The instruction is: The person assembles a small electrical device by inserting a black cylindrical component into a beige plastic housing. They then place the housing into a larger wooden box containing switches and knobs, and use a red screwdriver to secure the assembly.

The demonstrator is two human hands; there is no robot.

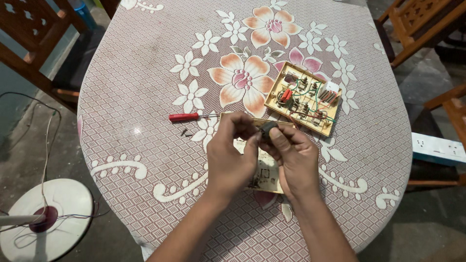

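My left hand (229, 155) and my right hand (291, 160) meet above the table's near middle, both pinching a small dark part (267, 130) between their fingertips. Under them lies a pale yellowed cover plate (266, 173), mostly hidden by my hands. Just beyond, to the right, an opened tan switchboard box (306, 98) lies face up, showing red, green and white wires and metal contacts. A red-handled screwdriver (187, 117) rests left of my hands, with two small dark screws (186, 132) beside it.
A round table (136, 87) carries a lace-patterned floral cloth. Wooden chairs (34, 43) stand at the left and at the upper right (417, 24). A white fan base (46, 223) with cables sits on the floor at lower left. A white extension board (437, 148) lies at the right.
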